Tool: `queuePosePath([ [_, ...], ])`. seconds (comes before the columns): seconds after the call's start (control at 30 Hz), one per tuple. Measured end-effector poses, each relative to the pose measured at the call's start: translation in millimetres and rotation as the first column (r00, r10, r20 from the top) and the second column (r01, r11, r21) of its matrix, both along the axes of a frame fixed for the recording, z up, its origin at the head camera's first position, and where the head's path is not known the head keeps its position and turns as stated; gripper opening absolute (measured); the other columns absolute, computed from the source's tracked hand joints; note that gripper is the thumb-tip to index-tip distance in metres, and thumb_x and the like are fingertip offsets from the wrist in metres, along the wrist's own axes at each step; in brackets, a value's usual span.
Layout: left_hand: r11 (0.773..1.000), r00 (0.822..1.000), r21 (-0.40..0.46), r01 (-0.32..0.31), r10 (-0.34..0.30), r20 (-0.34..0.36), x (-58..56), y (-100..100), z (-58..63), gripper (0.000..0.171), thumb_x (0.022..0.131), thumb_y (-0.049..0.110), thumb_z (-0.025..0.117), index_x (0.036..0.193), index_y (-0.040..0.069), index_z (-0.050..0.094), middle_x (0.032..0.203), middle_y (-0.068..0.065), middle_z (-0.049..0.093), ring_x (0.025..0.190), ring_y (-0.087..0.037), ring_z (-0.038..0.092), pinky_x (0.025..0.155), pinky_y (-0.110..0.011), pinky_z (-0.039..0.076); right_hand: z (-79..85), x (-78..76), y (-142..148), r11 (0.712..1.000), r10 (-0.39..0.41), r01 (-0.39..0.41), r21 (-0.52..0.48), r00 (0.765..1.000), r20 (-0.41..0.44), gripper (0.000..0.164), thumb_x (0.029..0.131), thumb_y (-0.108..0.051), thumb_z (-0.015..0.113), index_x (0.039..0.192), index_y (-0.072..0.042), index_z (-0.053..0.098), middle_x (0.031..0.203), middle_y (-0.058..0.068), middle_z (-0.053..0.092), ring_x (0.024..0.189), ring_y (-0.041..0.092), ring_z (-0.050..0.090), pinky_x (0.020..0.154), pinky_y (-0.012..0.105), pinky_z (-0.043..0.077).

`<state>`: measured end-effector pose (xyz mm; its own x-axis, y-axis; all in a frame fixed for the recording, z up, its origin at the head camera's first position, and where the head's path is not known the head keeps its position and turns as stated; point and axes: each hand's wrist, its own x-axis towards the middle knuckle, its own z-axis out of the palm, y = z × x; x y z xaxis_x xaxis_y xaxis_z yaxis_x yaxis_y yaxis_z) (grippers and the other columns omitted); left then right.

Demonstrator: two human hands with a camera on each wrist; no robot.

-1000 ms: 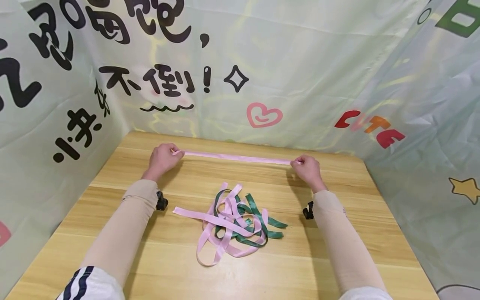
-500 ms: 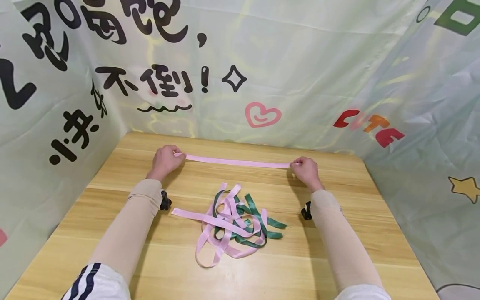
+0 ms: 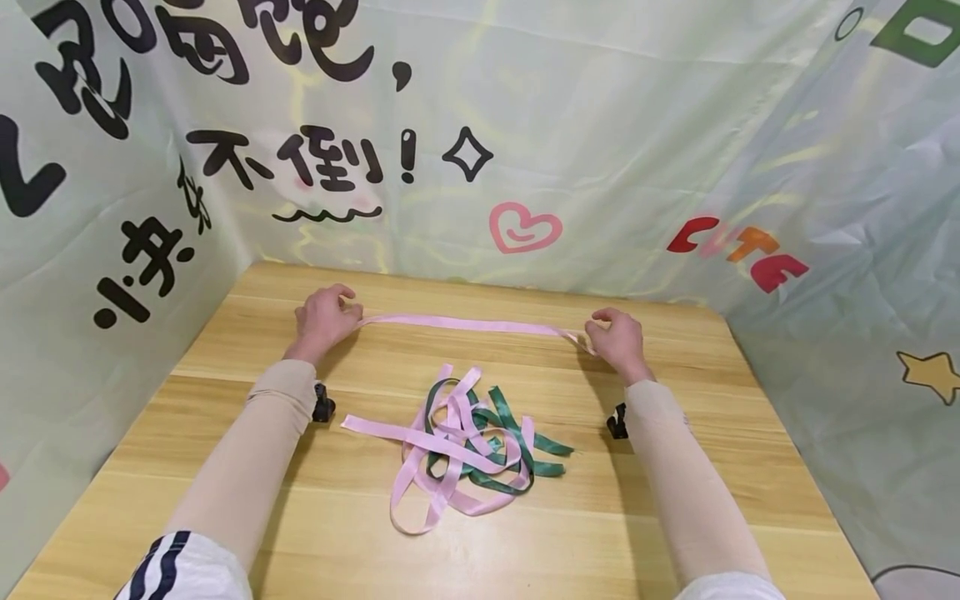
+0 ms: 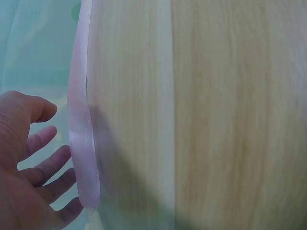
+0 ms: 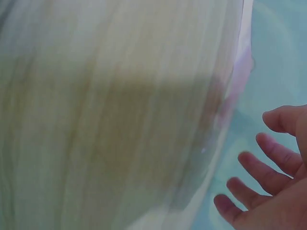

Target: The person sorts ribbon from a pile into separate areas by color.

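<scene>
In the head view a single strip of pink ribbon [image 3: 472,324] stretches across the far part of the wooden table [image 3: 660,500], between the two hands. My left hand [image 3: 324,322] is at its left end with thumb and fingers apart; in the left wrist view the fingertips come right up to the edge of the pink ribbon [image 4: 80,124]. At the other end is my right hand [image 3: 617,340], its fingers spread and holding nothing. The right wrist view has the pink ribbon [image 5: 240,74] beyond those fingertips, with a gap between.
Nearer the person, a loose tangle of pink ribbons [image 3: 442,443] and green ribbons [image 3: 505,408] lies mid-table. A printed cloth backdrop [image 3: 600,125] encloses the table at the back and both sides. Black wrist cameras hang below both sleeves.
Both hands pinched the ribbon's ends earlier and have let go. The strip, taut one second ago, now sags lower, and its right end has dropped and turned.
</scene>
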<state>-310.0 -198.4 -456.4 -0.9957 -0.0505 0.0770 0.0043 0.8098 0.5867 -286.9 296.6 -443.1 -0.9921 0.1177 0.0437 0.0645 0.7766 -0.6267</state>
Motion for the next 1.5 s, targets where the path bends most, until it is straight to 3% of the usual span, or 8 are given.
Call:
queuePosePath([
  [0.1, 1.0, 1.0, -0.01, -0.001, 0.001, -0.009, 0.9, -3.9, 1.9, 0.041, 0.102, 0.032, 0.057, 0.135, 0.008, 0.062, 0.126, -0.022, 0.066, 0.117, -0.043, 0.059, 0.101, -0.062, 0.036, 4.1, 1.0, 0.2, 1.0, 0.004, -0.004, 0.003, 1.0, -0.001, 0.044, 0.104, -0.027, 0.058, 0.139, 0.001, 0.062, 0.142, 0.028, 0.061, 0.056, 0.021, 0.045, 0.072, 0.041, 0.046],
  [0.23, 0.998, 0.999, -0.034, 0.049, -0.049, 0.02, 3.0, -7.8, 3.0, 0.042, 0.102, 0.039, 0.058, 0.13, 0.009, 0.065, 0.119, -0.019, 0.069, 0.112, -0.041, 0.062, 0.101, -0.06, 0.037, 6.1, 4.4, -2.3, 0.993, 0.111, -0.114, 0.038, 0.992, 0.055, 0.049, 0.105, -0.032, 0.059, 0.14, 0.002, 0.06, 0.142, 0.028, 0.061, 0.092, 0.034, 0.064, 0.092, 0.051, 0.052],
  [0.33, 0.993, 0.993, -0.059, 0.107, -0.104, 0.048, 5.0, -10.4, 1.2, 0.041, 0.101, 0.046, 0.06, 0.119, 0.011, 0.07, 0.111, -0.015, 0.072, 0.106, -0.037, 0.064, 0.1, -0.057, 0.039, 3.2, 5.9, -5.5, 0.974, 0.197, -0.209, 0.093, 0.973, 0.119, 0.05, 0.104, -0.033, 0.064, 0.139, 0.004, 0.059, 0.136, 0.028, 0.064, 0.116, 0.041, 0.063, 0.1, 0.056, 0.052],
  [0.63, 0.974, 0.982, -0.124, 0.19, -0.188, 0.024, 1.5, -15.0, -6.2, 0.027, 0.1, 0.028, 0.059, 0.078, 0.013, 0.066, 0.08, -0.005, 0.065, 0.08, -0.027, 0.056, 0.081, -0.042, 0.041, -5.6, 2.4, -5.4, 0.958, 0.179, -0.195, 0.211, 0.979, 0.096, 0.031, 0.107, -0.018, 0.054, 0.126, 0.003, 0.068, 0.115, 0.024, 0.073, 0.094, 0.034, 0.068, 0.084, 0.049, 0.055],
  [0.77, 0.979, 0.99, -0.143, 0.142, -0.14, 0.026, -1.2, -14.8, -6.3, 0.031, 0.1, 0.031, 0.061, 0.077, 0.011, 0.064, 0.079, -0.008, 0.064, 0.08, -0.031, 0.057, 0.08, -0.045, 0.042, -6.9, 0.3, -2.6, 0.974, 0.131, -0.142, 0.178, 0.989, 0.073, 0.031, 0.106, -0.019, 0.052, 0.121, 0.001, 0.071, 0.114, 0.023, 0.073, 0.096, 0.035, 0.066, 0.085, 0.049, 0.053],
  [0.9, 0.981, 0.998, -0.185, 0.053, -0.048, 0.034, -3.2, -11.6, -6.1, 0.031, 0.1, 0.034, 0.063, 0.104, 0.004, 0.071, 0.106, -0.02, 0.072, 0.103, -0.045, 0.063, 0.095, -0.061, 0.042, -9.7, -1.3, -0.4, 0.98, 0.078, -0.086, 0.177, 0.995, 0.055, 0.033, 0.104, -0.019, 0.052, 0.122, 0.002, 0.07, 0.117, 0.024, 0.072, 0.101, 0.038, 0.066, 0.089, 0.052, 0.053],
  [1.07, 0.98, 0.999, -0.199, -0.028, 0.035, 0.027, -4.9, -8.4, -7.5, 0.045, 0.101, 0.035, 0.058, 0.131, 0.002, 0.061, 0.126, -0.03, 0.062, 0.118, -0.054, 0.053, 0.101, -0.067, 0.036, -11.4, -1.3, 0.1, 0.985, 0.03, -0.037, 0.171, 0.999, 0.04, 0.037, 0.103, -0.018, 0.051, 0.131, 0.003, 0.065, 0.121, 0.026, 0.07, 0.104, 0.039, 0.065, 0.088, 0.053, 0.052],
  [1.5, 0.992, 0.998, -0.115, -0.057, 0.059, 0.009, -8.6, -11.1, -11.2, 0.034, 0.099, 0.033, 0.054, 0.089, 0.004, 0.069, 0.112, -0.025, 0.06, 0.113, -0.05, 0.05, 0.098, -0.065, 0.035, -12.4, -4.7, 1.6, 0.974, 0.015, -0.026, 0.224, 0.999, 0.051, 0.03, 0.105, -0.018, 0.051, 0.115, 0.0, 0.072, 0.113, 0.022, 0.072, 0.099, 0.038, 0.066, 0.085, 0.052, 0.053],
])
